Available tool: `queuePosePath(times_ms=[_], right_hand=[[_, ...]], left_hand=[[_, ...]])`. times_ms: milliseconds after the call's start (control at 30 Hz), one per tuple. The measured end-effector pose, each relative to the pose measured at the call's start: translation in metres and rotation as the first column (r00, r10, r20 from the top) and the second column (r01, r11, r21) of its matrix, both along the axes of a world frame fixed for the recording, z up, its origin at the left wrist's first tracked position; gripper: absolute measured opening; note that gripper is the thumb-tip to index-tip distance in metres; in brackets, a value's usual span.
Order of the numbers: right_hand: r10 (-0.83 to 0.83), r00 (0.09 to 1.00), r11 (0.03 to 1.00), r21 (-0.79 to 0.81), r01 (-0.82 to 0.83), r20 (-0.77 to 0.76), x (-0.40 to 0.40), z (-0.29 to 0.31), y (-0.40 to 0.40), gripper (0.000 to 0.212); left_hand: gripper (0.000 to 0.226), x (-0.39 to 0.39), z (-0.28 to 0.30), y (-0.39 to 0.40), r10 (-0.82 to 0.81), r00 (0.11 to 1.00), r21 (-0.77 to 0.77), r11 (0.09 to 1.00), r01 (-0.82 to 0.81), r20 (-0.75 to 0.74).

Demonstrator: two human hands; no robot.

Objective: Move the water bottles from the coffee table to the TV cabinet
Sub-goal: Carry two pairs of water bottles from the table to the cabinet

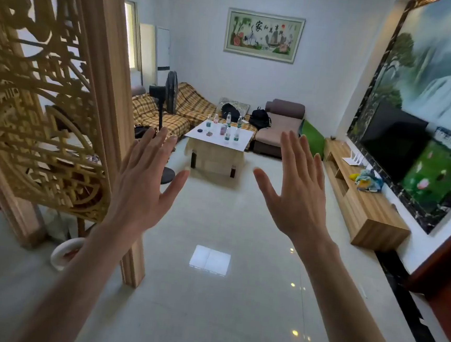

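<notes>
Your left hand (140,182) and right hand (297,193) are both hovering raised in front of you, backs toward the camera, fingers straight and spread apart, holding nothing.

The water bottles (228,128) are standing upright on the coffee table (215,145) across the room, well apart from your hands. Roughly six are showing: clear plastic, slim, most with white caps and green or teal label bands; one at the back carries a pinkish label. They are too small to read. A dark round item and a small boxy item are sitting on the same tabletop, left of the front bottles.

The table is showing a flat, matte white top over a boxy pale wood-grain body with dark feet.

The TV cabinet (363,202) is running along the right wall: long, low, light wood grain, square-edged. A white router (353,159) and a crumpled blue-yellow cloth bundle (368,180) are lying on its top, beneath a black television (393,139).

A carved wooden lattice screen (43,95) is filling the near left. A black pedestal fan (169,95) is standing just left of the table, beside a sofa (191,108) draped in plaid fabric. Glossy pale floor tiles (208,292) are lying between you and the table.
</notes>
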State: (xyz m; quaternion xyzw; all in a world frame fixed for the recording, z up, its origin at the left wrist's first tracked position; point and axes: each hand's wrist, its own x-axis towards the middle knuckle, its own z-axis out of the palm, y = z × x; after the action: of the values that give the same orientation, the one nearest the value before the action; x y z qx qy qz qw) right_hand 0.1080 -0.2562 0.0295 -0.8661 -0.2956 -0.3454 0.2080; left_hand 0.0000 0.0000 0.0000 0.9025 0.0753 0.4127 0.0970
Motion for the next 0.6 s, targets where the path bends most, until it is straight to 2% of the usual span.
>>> queuePosePath(times_ms=[233, 600], right_hand=[[-0.041, 0.999, 0.999, -0.025, 0.041, -0.026, 0.073, -0.019, 0.018, 0.082], [-0.034, 0.999, 0.999, 0.005, 0.034, -0.001, 0.287, -0.027, 0.043, 0.081]], left_hand=[[0.073, 0.080, -0.016, 0.017, -0.013, 1.000, 0.023, 1.000, 0.014, -0.027], [0.079, 0.293, -0.015, 0.039, 0.027, 0.999, 0.015, 1.000, -0.026, -0.036]])
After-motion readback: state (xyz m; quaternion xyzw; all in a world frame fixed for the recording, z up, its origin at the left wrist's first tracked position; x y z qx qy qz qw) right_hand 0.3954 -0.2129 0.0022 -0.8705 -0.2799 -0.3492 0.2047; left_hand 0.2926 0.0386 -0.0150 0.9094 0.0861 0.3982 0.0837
